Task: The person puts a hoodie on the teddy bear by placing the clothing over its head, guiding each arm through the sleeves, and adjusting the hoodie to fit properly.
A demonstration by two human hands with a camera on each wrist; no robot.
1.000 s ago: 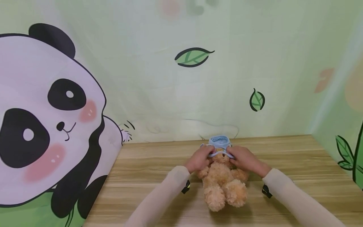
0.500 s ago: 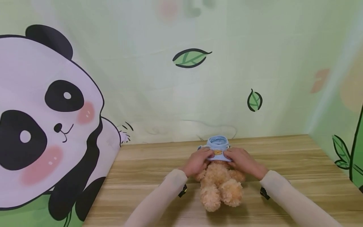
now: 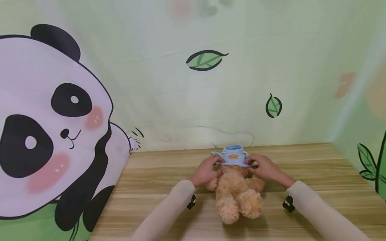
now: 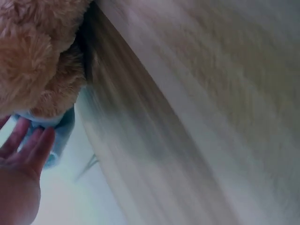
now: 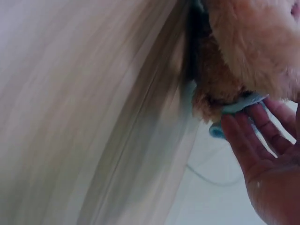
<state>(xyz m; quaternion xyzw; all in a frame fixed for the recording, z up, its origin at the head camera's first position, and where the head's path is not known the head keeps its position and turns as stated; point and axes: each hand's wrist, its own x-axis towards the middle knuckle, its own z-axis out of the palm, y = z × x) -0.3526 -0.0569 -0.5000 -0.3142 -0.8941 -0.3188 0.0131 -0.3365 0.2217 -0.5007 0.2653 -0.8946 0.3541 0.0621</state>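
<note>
A tan plush teddy bear (image 3: 233, 184) lies on the wooden table, its feet toward me. Over its head sits a small light-blue doll's shirt (image 3: 233, 157) with a yellow-brown bear face on the front; most of the head is hidden under it. My left hand (image 3: 207, 170) pinches the lower hem at its left side. At the right side of the hem, my right hand (image 3: 264, 169) pinches the cloth between thumb and fingers. The left wrist view has the fingers against the blue shirt (image 4: 67, 129) below the fur. In the right wrist view, fingertips meet the shirt's edge (image 5: 241, 103).
The wooden table (image 3: 156, 187) ends at a pale green printed backdrop (image 3: 169, 100) just beyond the shirt. A large panda picture (image 3: 60, 134) covers the left side. Black wrist devices (image 3: 288, 204) hang under both sleeves.
The shirt's hem, earlier lifted above the bear's nose, has come down over the face. Both hands followed it toward the body and then spread slightly apart.
</note>
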